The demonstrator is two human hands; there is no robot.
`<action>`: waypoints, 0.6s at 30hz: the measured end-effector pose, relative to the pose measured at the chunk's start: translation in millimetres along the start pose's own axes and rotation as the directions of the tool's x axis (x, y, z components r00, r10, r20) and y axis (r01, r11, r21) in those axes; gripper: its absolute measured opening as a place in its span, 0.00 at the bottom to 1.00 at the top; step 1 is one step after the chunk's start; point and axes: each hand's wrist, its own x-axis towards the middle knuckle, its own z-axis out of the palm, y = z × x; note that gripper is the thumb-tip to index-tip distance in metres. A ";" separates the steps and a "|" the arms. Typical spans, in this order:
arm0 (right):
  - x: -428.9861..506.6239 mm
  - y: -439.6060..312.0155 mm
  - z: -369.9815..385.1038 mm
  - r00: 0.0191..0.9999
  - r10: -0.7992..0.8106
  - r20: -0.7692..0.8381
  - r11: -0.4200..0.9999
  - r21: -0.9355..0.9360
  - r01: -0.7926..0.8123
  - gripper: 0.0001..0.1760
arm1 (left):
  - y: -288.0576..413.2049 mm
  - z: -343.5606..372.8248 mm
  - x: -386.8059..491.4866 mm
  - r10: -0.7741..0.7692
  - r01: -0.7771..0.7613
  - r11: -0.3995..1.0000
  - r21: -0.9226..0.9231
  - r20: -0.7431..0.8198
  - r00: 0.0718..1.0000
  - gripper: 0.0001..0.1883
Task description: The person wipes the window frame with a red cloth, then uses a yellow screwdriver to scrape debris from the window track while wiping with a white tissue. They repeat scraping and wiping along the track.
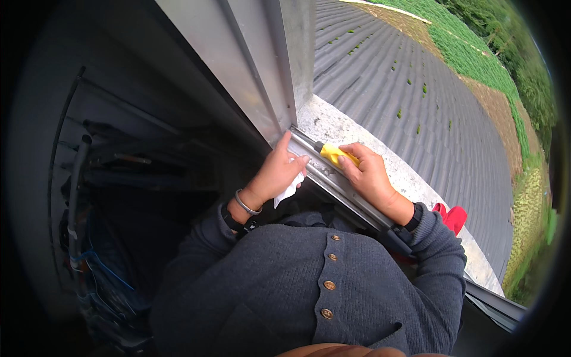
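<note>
A metal window track (328, 172) runs diagonally along the sill before me. My left hand (283, 167) holds a crumpled white tissue or cloth (290, 191) under its curled fingers. Its index finger is extended and reaches the track near the corner of the frame. In my right hand (366, 172) is a tool with a yellow handle (335, 154), held low over the outer part of the track. Its dark neck points to the same corner; the working end is too small to make out.
The metal window frame (258, 58) rises at the upper left. Outside lie a speckled concrete ledge (332, 121) and a grey ribbed roof (401, 93) with moss tufts. A red object (453, 218) rests by my right forearm. A rack with metal tubes (80, 178) stands in the dark room, left.
</note>
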 end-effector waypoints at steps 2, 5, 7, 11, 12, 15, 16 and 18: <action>-2.0 0.5 0.2 0.997 0.072 0.018 0.989 0.125 -0.073 0.14 | -0.5 0.3 -0.4 0.007 -0.007 1.000 0.002 0.000 1.000 0.43; -13.0 -0.2 -4.3 0.957 0.265 0.116 0.827 0.483 -0.288 0.16 | -1.4 0.4 -2.2 -0.003 0.003 1.000 0.009 0.002 1.000 0.43; -26.2 -1.5 -11.7 0.875 0.419 0.241 0.538 0.711 -0.453 0.17 | -2.0 0.0 -2.7 0.013 -0.013 1.000 0.008 0.003 1.000 0.43; -38.7 1.0 -24.6 0.915 0.375 0.150 0.636 0.676 -0.372 0.18 | -3.5 -0.1 -2.9 0.025 -0.024 1.000 -0.013 0.011 1.000 0.42; -39.3 1.7 -26.3 0.957 0.270 0.109 0.786 0.549 -0.285 0.16 | -3.6 -0.5 -2.3 0.025 -0.025 1.000 -0.014 0.011 1.000 0.42; -31.3 2.8 -26.7 0.996 0.088 0.029 0.989 0.119 -0.091 0.14 | -3.8 -1.4 -1.6 0.030 -0.029 0.999 -0.023 0.019 0.999 0.43; -27.2 2.1 -25.2 0.997 -0.059 -0.041 0.998 -0.035 0.058 0.14 | -3.8 -1.8 -1.1 0.031 -0.030 0.999 -0.022 0.026 0.999 0.43; -18.1 -0.2 -19.7 0.999 -0.054 0.000 0.995 -0.083 0.053 0.15 | -4.1 -2.6 -1.0 0.029 -0.028 0.999 -0.017 0.033 0.999 0.43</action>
